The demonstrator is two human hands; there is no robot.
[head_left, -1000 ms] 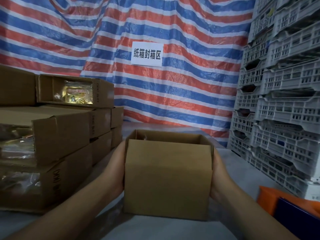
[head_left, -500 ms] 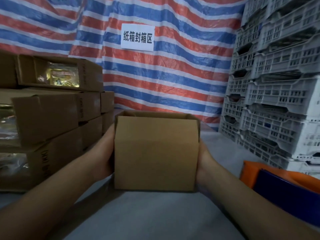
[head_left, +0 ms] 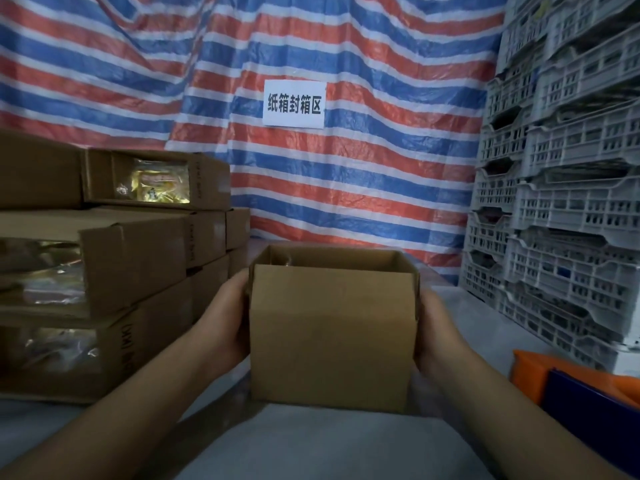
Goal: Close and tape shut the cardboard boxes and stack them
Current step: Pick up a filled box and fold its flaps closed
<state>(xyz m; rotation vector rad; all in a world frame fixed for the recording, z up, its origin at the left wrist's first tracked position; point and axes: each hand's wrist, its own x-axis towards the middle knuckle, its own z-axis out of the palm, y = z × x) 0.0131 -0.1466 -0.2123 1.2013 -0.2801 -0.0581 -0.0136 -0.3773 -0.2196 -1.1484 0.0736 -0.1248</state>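
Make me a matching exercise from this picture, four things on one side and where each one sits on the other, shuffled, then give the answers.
Things:
1. open brown cardboard box
2. stack of brown cardboard boxes
3. grey slotted plastic crates
4. white paper sign with black characters

Places:
A. stacked up along the right side
B. on the striped tarp at the back
C. between the left hand and right hand
D. piled on the left

Pairs: 1-C, 2-D, 3-A, 4-B

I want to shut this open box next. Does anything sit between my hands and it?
Nothing visible does. The left hand and the right hand already hold opposite sides of the open box. Its top is unobstructed.
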